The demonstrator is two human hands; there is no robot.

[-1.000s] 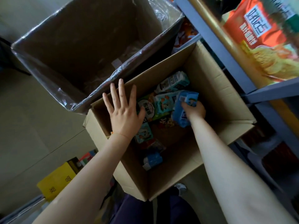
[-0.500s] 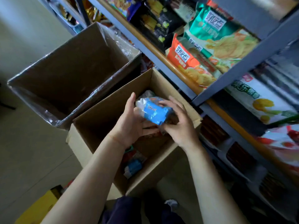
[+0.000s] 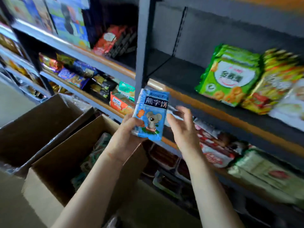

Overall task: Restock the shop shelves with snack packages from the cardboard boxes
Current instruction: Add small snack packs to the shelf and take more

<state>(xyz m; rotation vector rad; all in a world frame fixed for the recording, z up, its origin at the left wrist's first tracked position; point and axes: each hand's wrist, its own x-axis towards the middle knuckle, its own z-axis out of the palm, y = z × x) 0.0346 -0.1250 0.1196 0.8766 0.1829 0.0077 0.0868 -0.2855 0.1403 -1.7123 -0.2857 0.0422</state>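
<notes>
Snack pack [image 3: 150,115] upright, lower edge pinched in left grip [image 3: 130,129]; right grip [image 3: 182,124] spread, just beside.

A dark grey metal shelving unit [image 3: 139,46] with orange-edged boards fills the upper and right of the frame. On the board at upper right stand green crinkled snack bags [image 3: 230,74], just beside yellow-green bags [image 3: 278,83] at the right edge; the left part of that board is bare. At upper left, tall blue printed boxes [image 3: 69,20] stand next to red packets [image 3: 107,40]. One board lower, at left centre, lie blue and black packets [image 3: 85,76] and an orange chip bag [image 3: 120,102]. At lower right, pale wrapped packs [image 3: 259,168] lie on a lower board, blurred.
</notes>
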